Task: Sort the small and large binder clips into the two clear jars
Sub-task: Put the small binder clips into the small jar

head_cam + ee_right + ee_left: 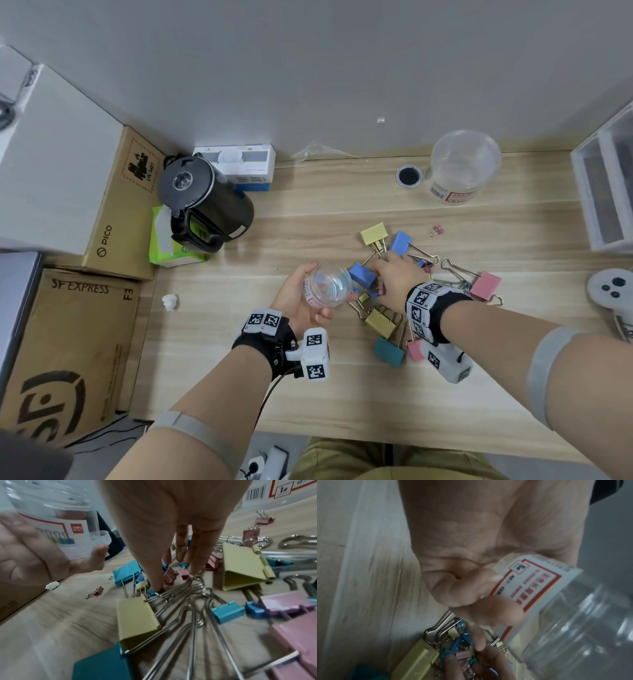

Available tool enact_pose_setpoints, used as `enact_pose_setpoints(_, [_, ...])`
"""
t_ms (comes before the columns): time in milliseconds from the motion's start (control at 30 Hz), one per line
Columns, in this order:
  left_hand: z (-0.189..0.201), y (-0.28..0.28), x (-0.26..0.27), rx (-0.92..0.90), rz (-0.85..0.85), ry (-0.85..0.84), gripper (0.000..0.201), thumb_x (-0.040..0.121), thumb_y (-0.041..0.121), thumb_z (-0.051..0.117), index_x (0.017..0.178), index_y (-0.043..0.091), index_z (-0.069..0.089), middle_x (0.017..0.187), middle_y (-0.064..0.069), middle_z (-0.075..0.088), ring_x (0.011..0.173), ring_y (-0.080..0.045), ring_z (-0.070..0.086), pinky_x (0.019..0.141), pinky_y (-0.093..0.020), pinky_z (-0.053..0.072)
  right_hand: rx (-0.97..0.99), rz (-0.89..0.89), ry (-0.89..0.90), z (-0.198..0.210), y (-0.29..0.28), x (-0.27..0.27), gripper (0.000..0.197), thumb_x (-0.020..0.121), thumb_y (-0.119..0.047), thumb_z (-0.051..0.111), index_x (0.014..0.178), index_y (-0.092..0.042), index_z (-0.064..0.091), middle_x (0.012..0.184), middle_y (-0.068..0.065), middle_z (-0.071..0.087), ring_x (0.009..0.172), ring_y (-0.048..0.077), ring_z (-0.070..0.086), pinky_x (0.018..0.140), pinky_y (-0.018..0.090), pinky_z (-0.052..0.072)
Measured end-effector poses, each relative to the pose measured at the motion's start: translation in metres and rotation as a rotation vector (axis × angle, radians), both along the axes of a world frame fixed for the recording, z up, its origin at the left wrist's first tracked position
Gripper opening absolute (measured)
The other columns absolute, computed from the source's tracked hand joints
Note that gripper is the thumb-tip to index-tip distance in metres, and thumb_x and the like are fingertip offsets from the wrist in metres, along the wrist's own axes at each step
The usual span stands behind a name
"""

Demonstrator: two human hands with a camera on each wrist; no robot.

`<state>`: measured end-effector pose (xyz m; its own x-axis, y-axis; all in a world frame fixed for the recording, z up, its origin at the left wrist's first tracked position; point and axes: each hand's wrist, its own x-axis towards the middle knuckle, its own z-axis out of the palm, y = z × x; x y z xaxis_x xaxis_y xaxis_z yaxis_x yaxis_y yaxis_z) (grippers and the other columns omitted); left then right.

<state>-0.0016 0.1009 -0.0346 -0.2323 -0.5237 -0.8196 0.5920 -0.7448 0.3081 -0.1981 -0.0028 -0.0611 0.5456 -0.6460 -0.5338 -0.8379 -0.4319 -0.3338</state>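
My left hand (301,301) grips a small clear jar (329,286), tilted with its mouth toward the clip pile; its label shows in the left wrist view (530,588). My right hand (394,281) reaches down into the pile with fairly straight fingers. Its thumb tip presses a small teal clip (152,591) and its fingertips touch other small clips (184,563). Large clips lie around: yellow (374,233), blue (362,274), pink (485,286), teal (388,347). One small pink clip (436,230) lies apart. A larger clear jar (462,164) stands upright at the back right.
A black kettle (205,202) and a green tissue pack (164,240) sit at the left, beside cardboard boxes (68,342). A clear drawer unit (603,192) and a white controller (609,287) are at the right. A cable hole (409,176) is beside the large jar.
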Motion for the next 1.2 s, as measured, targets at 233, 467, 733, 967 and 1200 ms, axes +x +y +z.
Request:
enact_pose_setpoints(233, [-0.009, 0.003, -0.001, 0.069, -0.008, -0.090, 0.054, 0.082, 0.056, 0.054, 0.107, 0.011, 0.066, 0.086, -0.010, 0.062, 0.051, -0.016, 0.049, 0.045, -0.020, 0.035, 0.020, -0.008, -0.098, 0.004, -0.003, -0.003, 0.031, 0.083, -0.019, 0.063, 0.113, -0.018, 0.059, 0.103, -0.001, 0.047, 0.106, 0.026, 0.050, 0.087, 0.034, 0.044])
enact_pose_setpoints(467, [-0.008, -0.001, -0.003, 0.090, 0.011, -0.063, 0.051, 0.092, 0.053, 0.048, 0.093, 0.010, 0.075, 0.077, -0.008, 0.066, 0.052, -0.018, 0.053, 0.044, -0.021, 0.040, -0.013, 0.005, -0.083, 0.001, 0.000, 0.001, 0.049, 0.081, -0.035, 0.072, 0.123, -0.017, 0.056, 0.119, 0.002, 0.050, 0.108, 0.025, 0.045, 0.091, 0.035, 0.042])
enact_pose_setpoints(733, [-0.015, 0.001, -0.003, 0.106, 0.004, -0.056, 0.050, 0.091, 0.054, 0.051, 0.094, 0.012, 0.078, 0.083, -0.007, 0.065, 0.054, -0.019, 0.055, 0.045, -0.023, 0.042, 0.023, 0.044, -0.082, -0.004, 0.000, 0.000, 0.031, 0.084, -0.028, 0.065, 0.111, -0.014, 0.062, 0.115, 0.003, 0.052, 0.110, 0.025, 0.049, 0.090, 0.042, 0.048])
enact_pose_setpoints(967, [-0.016, 0.002, -0.006, 0.122, 0.005, -0.079, 0.049, 0.092, 0.055, 0.052, 0.094, 0.014, 0.079, 0.084, -0.007, 0.065, 0.054, -0.020, 0.056, 0.046, -0.023, 0.041, 0.000, 0.120, -0.077, -0.012, 0.004, 0.007, 0.032, 0.087, -0.020, 0.062, 0.119, -0.020, 0.065, 0.124, 0.005, 0.047, 0.115, 0.029, 0.049, 0.081, 0.035, 0.048])
enact_pose_setpoints(1200, [-0.017, 0.004, -0.006, 0.120, -0.006, -0.086, 0.050, 0.093, 0.055, 0.050, 0.107, 0.013, 0.073, 0.084, -0.007, 0.065, 0.054, -0.019, 0.057, 0.045, -0.022, 0.041, 0.004, 0.111, -0.102, -0.013, 0.004, 0.010, 0.019, 0.086, -0.011, 0.059, 0.102, -0.016, 0.069, 0.111, 0.007, 0.046, 0.101, 0.029, 0.053, 0.077, 0.032, 0.045])
